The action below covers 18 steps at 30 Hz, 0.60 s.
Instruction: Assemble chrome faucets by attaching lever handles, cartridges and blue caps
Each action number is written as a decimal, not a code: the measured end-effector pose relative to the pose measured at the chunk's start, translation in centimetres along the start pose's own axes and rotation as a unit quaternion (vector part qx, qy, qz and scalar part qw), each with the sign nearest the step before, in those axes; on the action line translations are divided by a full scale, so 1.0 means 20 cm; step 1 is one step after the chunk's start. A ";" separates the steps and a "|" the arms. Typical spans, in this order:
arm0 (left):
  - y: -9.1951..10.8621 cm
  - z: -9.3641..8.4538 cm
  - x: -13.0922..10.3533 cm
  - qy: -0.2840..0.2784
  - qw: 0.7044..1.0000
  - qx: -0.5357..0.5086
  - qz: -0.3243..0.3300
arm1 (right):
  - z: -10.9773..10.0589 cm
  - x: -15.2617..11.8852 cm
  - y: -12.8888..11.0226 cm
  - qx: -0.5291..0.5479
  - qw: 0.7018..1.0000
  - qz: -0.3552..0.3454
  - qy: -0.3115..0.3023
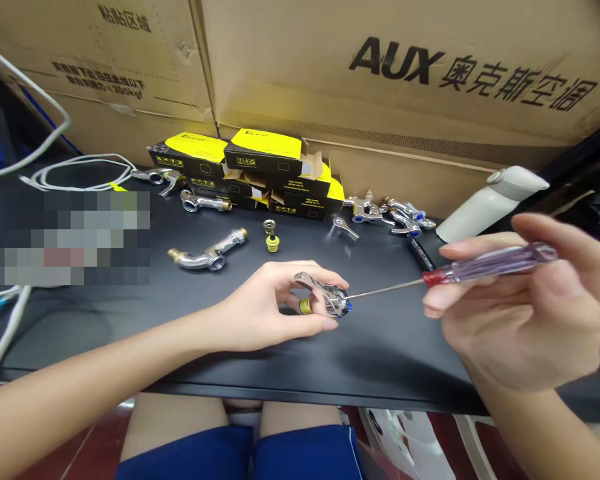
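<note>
- Head view: the left hand [275,307] is curled part-closed around a chrome tap handle [321,288] with a yellow part [305,306] under it, held just above the black tabletop [380,367]
- The right hand [545,333] is closed on a clear-handled screwdriver [490,265], its tip at the held handle, beside a blue piece [350,307]; whether a screw is engaged cannot be told
- This handle seems partway through screwdriver work, and is apart from any tap body
- A two-ended tap body [207,256] lies with its round opening bare and no handle fitted
- A yellow valve cartridge [273,244] and a loose chrome lever [345,227] lie separately, apparently unfitted
- Blue-marked taps [405,217] at the right look more complete, near the stacked boxes [265,143]
</note>
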<state>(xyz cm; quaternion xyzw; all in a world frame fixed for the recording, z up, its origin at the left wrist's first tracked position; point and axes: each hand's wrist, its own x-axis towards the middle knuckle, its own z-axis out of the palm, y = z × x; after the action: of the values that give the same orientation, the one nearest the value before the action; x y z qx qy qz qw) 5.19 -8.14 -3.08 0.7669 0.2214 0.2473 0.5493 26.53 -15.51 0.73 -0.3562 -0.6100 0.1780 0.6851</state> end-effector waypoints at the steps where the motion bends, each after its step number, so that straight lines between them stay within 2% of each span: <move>1: 0.00 0.00 0.00 -0.002 1.000 -0.001 0.001 | 0.01 0.00 0.00 0.017 1.000 -0.013 0.013; 6: -0.01 0.01 0.00 -0.005 1.000 -0.010 0.003 | 0.02 0.00 0.00 0.048 0.997 -0.020 0.058; 11: -0.02 0.00 0.00 0.006 1.000 -0.014 0.021 | 0.02 0.01 0.02 0.056 0.997 -0.037 0.023; 13: -0.02 0.00 0.00 0.007 1.000 -0.008 0.023 | 0.02 0.03 0.02 0.041 0.997 -0.057 0.027; 16: -0.02 0.01 0.01 0.004 1.000 -0.009 0.016 | -0.03 0.07 -0.02 -0.068 0.994 -0.082 0.019; 18: -0.02 0.01 0.01 0.002 1.000 -0.017 0.009 | -0.08 0.11 -0.09 -0.214 0.973 -0.067 -0.056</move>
<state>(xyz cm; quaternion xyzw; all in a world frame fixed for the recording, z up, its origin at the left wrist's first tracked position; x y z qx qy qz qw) 5.32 -8.06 -3.43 0.7589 0.2111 0.2575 0.5597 28.10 -15.64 3.44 -0.4423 -0.6940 0.0161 0.5679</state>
